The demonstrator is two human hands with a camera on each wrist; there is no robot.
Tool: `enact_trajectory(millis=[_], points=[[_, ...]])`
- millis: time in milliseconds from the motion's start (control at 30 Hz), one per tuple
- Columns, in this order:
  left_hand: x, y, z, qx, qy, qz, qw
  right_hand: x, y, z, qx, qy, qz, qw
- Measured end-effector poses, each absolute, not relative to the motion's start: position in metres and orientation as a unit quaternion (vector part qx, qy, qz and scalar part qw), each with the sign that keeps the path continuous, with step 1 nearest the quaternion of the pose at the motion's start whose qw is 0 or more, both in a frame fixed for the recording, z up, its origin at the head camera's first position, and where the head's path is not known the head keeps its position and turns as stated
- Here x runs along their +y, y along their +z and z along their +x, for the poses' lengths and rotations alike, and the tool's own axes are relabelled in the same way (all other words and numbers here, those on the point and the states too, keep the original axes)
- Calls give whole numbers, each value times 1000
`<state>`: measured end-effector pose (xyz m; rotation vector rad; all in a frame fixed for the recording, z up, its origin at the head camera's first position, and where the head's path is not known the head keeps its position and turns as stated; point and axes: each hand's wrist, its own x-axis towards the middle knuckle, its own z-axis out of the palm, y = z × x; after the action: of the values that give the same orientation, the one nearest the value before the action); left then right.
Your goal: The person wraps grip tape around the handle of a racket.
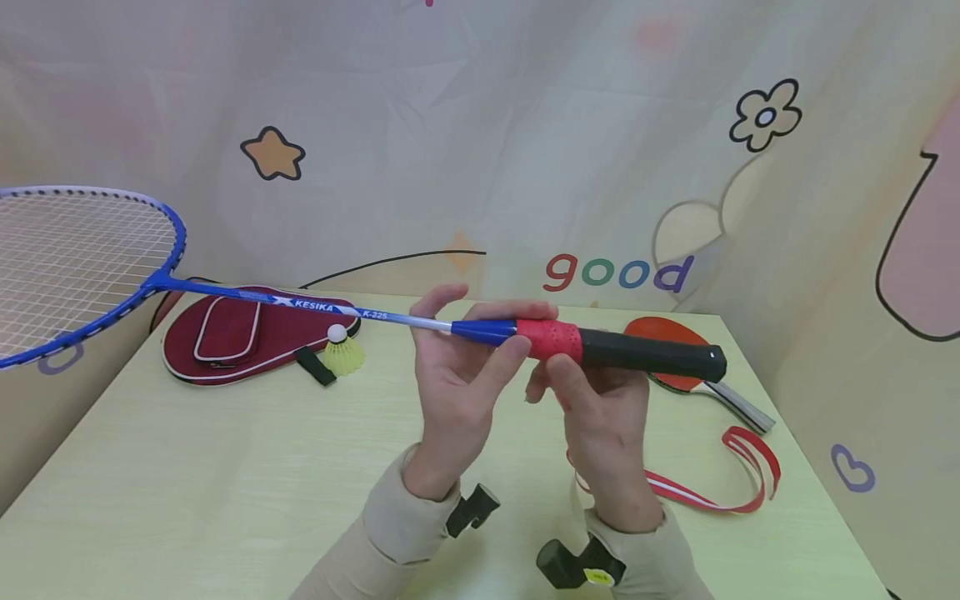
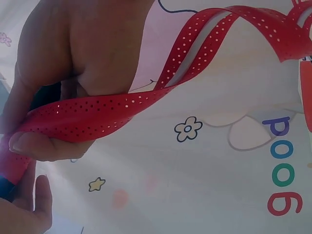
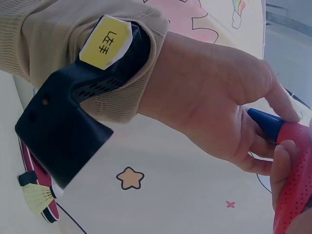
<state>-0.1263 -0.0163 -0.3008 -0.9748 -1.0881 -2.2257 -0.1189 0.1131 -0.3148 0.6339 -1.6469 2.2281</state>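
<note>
A blue-and-white badminton racket (image 1: 300, 305) is held up over the table, its strung head to the left. Red perforated grip tape (image 1: 547, 337) wraps the upper part of the black handle (image 1: 648, 353), next to the blue cone. My left hand (image 1: 457, 387) holds the racket there from below, thumb against the red wrap. My right hand (image 1: 611, 425) pinches the tape at the wrap's lower edge, thumb on top. From this pinch the loose tape (image 2: 87, 114) runs off twisted, with a pale stripe along its middle, and its tail curls over the table.
A maroon racket cover (image 1: 285, 333) lies at the back left, with a yellow shuttlecock (image 1: 343, 355) and a small black strip (image 1: 316, 367) by it. A red table tennis bat (image 1: 667, 331) lies at the back right. Behind the table (image 1: 210, 475) hangs a printed cloth (image 1: 480, 150).
</note>
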Motion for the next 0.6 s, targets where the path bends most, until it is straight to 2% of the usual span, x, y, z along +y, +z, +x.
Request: enact_trajectory(millis=[233,600], points=[[-19,-302,-127,-425,-793,-335,278,114,-315,-118,-605,742,252,141],[-16,-302,-125,-411,-800,-334,281,113,-315,-121,-588,749,262,156]])
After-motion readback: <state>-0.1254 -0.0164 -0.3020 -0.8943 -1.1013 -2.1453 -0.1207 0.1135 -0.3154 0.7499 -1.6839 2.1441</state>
